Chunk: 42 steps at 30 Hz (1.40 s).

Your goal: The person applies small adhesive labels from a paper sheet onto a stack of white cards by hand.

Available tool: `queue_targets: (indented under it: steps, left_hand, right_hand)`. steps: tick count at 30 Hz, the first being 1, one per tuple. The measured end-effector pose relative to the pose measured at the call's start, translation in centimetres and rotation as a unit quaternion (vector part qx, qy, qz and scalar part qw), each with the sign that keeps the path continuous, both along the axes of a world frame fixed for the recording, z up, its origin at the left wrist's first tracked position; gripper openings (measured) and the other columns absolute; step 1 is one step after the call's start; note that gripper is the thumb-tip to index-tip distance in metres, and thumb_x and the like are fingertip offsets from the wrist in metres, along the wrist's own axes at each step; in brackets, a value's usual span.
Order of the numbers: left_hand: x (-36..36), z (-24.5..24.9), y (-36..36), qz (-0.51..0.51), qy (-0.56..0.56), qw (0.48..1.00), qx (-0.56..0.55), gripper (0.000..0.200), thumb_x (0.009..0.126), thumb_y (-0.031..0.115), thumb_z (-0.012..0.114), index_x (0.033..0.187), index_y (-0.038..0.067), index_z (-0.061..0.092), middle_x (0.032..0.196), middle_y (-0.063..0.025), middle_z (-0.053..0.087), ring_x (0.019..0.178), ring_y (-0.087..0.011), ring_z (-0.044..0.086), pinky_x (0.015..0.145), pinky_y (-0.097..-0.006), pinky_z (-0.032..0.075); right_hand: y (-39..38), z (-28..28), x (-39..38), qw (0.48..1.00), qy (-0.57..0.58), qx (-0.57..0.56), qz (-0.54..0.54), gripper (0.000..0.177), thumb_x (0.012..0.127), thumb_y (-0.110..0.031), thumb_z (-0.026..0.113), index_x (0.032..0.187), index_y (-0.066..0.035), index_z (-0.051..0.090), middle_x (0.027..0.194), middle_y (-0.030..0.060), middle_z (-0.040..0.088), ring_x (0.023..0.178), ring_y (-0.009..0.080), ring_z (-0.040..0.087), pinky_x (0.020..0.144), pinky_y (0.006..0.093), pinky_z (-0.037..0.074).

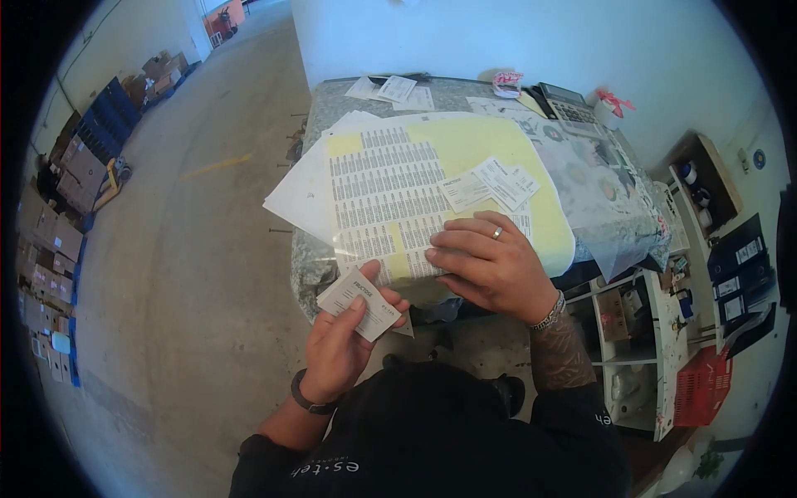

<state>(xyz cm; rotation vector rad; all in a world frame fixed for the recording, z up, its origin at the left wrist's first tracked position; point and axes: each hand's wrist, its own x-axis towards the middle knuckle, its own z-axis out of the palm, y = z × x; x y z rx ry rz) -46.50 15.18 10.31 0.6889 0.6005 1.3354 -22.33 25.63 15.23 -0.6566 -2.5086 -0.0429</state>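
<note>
My left hand is closed around a small stack of white printed cards, held just off the table's near edge. The top card reads something like "FRUCTOSE", and my thumb presses on it. A large yellow-backed sheet of small printed stickers lies on the table, with a few bare yellow patches where the backing shows. My right hand rests over the sheet's near part, fingers stretched out and fingertips touching the sticker rows. Beyond its knuckles, several loose white cards lie fanned on the yellow backing.
The stone-patterned table also bears white papers, a calculator and a clear plastic cover. Shelves and a red basket stand at right. Boxes on pallets and a pallet jack line the left wall.
</note>
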Motion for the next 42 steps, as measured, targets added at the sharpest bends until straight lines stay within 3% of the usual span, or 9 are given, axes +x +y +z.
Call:
queue_targets:
  steps: [8,13,25,28,31,34,36,40,42]
  left_hand:
    - [0.6,0.4,0.0,0.032,0.017,0.999,-0.014,0.052,0.106,0.019,0.043,0.152,-0.003,0.036,0.119,-0.0194,0.066,0.113,-0.0335,0.066,0.095,-0.0445,0.056]
    - [0.2,-0.1,0.0,0.004,0.004,1.000,0.010,0.053,0.108,0.018,0.040,0.155,-0.005,0.028,0.126,-0.0218,0.062,0.119,-0.0335,0.063,0.101,-0.0439,0.053]
    - [0.8,0.2,-0.3,0.035,0.007,0.999,-0.022,0.053,0.104,0.018,0.045,0.153,-0.002,0.036,0.119,-0.0196,0.065,0.114,-0.0339,0.065,0.096,-0.0449,0.056]
    - [0.8,0.2,-0.3,0.032,0.012,0.999,-0.013,0.053,0.104,0.018,0.046,0.152,-0.002,0.036,0.120,-0.0195,0.065,0.114,-0.0342,0.065,0.096,-0.0451,0.056]
    - [0.9,0.3,-0.4,0.033,0.011,0.999,-0.027,0.054,0.104,0.018,0.046,0.152,-0.002,0.036,0.120,-0.0195,0.065,0.115,-0.0344,0.065,0.096,-0.0451,0.056]
    - [0.8,0.3,-0.4,0.030,0.011,0.999,-0.022,0.054,0.103,0.018,0.046,0.152,-0.002,0.036,0.120,-0.0195,0.065,0.115,-0.0348,0.065,0.097,-0.0456,0.056]
    - [0.9,0.3,-0.3,0.034,0.012,0.999,-0.023,0.054,0.103,0.018,0.047,0.152,-0.002,0.036,0.120,-0.0194,0.065,0.116,-0.0349,0.064,0.097,-0.0458,0.055]
    - [0.6,-0.1,-0.3,0.002,-0.010,1.000,0.021,0.053,0.107,0.016,0.043,0.155,-0.003,0.028,0.128,-0.0203,0.060,0.122,-0.0342,0.061,0.104,-0.0448,0.052]
    - [0.6,-0.1,-0.2,0.000,-0.014,1.000,0.020,0.053,0.107,0.016,0.043,0.155,-0.003,0.029,0.128,-0.0202,0.060,0.122,-0.0341,0.061,0.104,-0.0447,0.051]
  right_hand:
    - [-0.6,0.6,0.3,1.000,-0.029,-0.001,-0.007,0.037,0.084,-0.021,0.073,0.120,-0.015,0.070,0.127,0.0005,0.065,0.120,0.0212,0.060,0.103,0.0441,0.044]
    - [-0.5,0.7,0.3,0.999,-0.011,-0.037,-0.004,0.036,0.083,-0.019,0.075,0.119,-0.015,0.072,0.128,0.0035,0.067,0.124,0.0238,0.061,0.104,0.0454,0.044]
    - [-0.8,0.4,0.1,0.999,0.007,-0.052,-0.015,0.023,0.082,-0.017,0.077,0.103,-0.012,0.068,0.126,0.0050,0.068,0.124,0.0253,0.062,0.105,0.0463,0.044]
    - [-0.7,0.2,-0.1,1.000,0.020,-0.019,-0.008,0.019,0.085,-0.017,0.073,0.102,-0.012,0.065,0.121,0.0057,0.068,0.122,0.0266,0.062,0.104,0.0501,0.045]
    - [-0.5,0.0,-0.3,0.999,0.046,-0.023,-0.012,0.017,0.085,-0.015,0.072,0.101,-0.010,0.066,0.118,0.0076,0.068,0.116,0.0284,0.064,0.100,0.0477,0.047]
    - [-0.5,0.1,-0.8,0.990,0.129,-0.056,-0.014,0.015,0.088,-0.010,0.070,0.101,-0.007,0.066,0.111,0.0102,0.069,0.103,0.0307,0.068,0.089,0.0430,0.052]
    - [-0.8,0.1,-1.1,0.956,0.252,-0.144,-0.054,0.014,0.089,-0.005,0.069,0.102,-0.002,0.066,0.100,0.0127,0.070,0.091,0.0323,0.069,0.078,0.0387,0.055]
    - [-1.0,0.0,-1.2,0.948,0.304,-0.088,-0.041,0.011,0.092,-0.004,0.068,0.102,0.001,0.067,0.092,0.0133,0.070,0.084,0.0285,0.071,0.074,0.0352,0.056]
    - [-1.9,-0.1,-1.3,0.905,0.324,-0.273,-0.025,0.012,0.093,0.003,0.065,0.105,0.003,0.066,0.102,0.0136,0.073,0.093,0.0203,0.070,0.083,0.0311,0.055]
